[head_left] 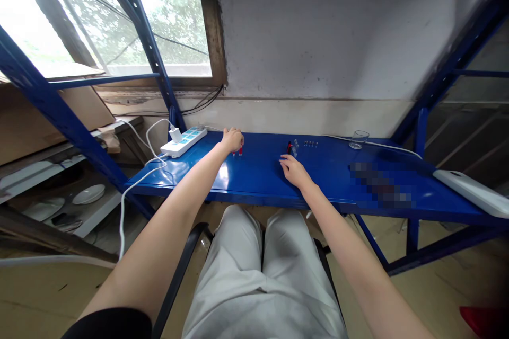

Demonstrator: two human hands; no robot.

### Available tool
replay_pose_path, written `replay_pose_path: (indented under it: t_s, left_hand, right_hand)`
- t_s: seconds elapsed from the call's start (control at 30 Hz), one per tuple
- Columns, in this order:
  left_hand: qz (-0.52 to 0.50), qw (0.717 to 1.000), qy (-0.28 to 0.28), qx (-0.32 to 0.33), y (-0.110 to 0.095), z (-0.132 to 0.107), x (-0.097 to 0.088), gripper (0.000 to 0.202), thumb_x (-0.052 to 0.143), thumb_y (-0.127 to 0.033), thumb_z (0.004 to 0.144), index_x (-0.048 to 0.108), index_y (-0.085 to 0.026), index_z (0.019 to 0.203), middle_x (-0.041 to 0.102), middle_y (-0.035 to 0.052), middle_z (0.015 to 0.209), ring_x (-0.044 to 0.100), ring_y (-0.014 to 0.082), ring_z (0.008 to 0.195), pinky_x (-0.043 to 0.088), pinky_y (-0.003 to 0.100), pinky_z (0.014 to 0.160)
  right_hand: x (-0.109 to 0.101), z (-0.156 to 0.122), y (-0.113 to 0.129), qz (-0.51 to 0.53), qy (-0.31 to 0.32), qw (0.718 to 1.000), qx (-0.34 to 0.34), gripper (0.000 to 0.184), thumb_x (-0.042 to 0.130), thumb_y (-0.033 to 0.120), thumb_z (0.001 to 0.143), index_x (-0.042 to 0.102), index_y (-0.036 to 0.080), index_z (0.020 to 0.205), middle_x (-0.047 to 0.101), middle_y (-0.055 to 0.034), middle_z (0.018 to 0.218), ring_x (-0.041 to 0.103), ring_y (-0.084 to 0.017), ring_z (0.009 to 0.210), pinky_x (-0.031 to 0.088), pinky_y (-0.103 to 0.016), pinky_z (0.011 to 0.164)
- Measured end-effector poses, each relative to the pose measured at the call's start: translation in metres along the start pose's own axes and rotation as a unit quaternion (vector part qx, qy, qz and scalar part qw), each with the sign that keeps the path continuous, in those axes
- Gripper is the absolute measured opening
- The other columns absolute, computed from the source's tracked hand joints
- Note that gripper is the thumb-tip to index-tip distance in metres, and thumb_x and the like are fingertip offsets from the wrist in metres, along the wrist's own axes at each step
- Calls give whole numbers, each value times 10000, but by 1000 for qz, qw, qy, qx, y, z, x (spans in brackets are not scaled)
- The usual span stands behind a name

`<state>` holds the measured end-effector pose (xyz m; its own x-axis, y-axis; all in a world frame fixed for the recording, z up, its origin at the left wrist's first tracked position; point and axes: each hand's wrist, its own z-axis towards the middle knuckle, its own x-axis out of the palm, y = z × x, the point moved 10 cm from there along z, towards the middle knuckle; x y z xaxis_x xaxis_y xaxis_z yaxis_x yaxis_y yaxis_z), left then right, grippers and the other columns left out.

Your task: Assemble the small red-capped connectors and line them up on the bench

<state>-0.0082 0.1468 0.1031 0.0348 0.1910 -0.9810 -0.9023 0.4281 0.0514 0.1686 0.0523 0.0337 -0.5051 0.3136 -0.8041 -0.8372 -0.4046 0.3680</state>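
My left hand (231,140) reaches out over the blue metal table (258,177), fingers curled down around a few small red pieces (237,153) beneath it. My right hand (293,169) lies on the table with fingers stretched forward, holding nothing. Just beyond its fingertips are a small red and black part (289,147) and tiny clear pieces (295,146). A row of several small dark items (310,143) sits farther back.
A white power strip (183,141) with a plugged cable lies at the table's left rear. A clear glass cup (359,139) stands at the right rear, a long white object (473,192) at the right edge. Blue rack posts (59,111) flank the table; shelves with white dishes (88,194) are left.
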Motion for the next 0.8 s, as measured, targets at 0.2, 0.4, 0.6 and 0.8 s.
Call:
replay_pose_path:
  t_s: [0.2, 0.4, 0.6, 0.8]
  left_hand:
    - [-2, 1000, -20, -19, 11, 0, 5, 171, 543, -122, 688, 678, -196, 763, 575, 79, 1023, 423, 275, 1049, 282, 456, 894]
    - [-5, 999, -14, -31, 16, 3, 9, 162, 548, -145, 696, 677, -199, 779, 572, 77, 1031, 415, 278, 1064, 270, 458, 905]
    - [10, 999, -11, -29, 12, 1, 6, 157, 540, -118, 693, 668, -187, 751, 577, 74, 1030, 425, 267, 1047, 272, 462, 911]
    - [14, 999, -9, -31, 13, -1, 6, 215, 507, -97, 684, 671, -196, 780, 583, 80, 1045, 429, 265, 1051, 280, 478, 915]
  right_hand:
    - [1, -1, 0, 4, 9, 1000, 4, 388, 303, 274, 902, 635, 161, 1065, 480, -94, 1284, 601, -203, 930, 508, -324, 794]
    - [0, 0, -1, 4, 3, 1000, 1, 383, 308, 277, 898, 644, 170, 1049, 496, -97, 1265, 596, -212, 946, 508, -327, 791]
    - [0, -1, 0, 7, 4, 1000, 1, 382, 310, 278, 898, 647, 168, 1040, 503, -97, 1256, 599, -206, 936, 510, -318, 780]
    - [-1, -1, 0, 1, 10, 1000, 10, 372, 319, 276, 898, 648, 167, 1035, 499, -92, 1259, 573, -217, 1008, 495, -313, 824]
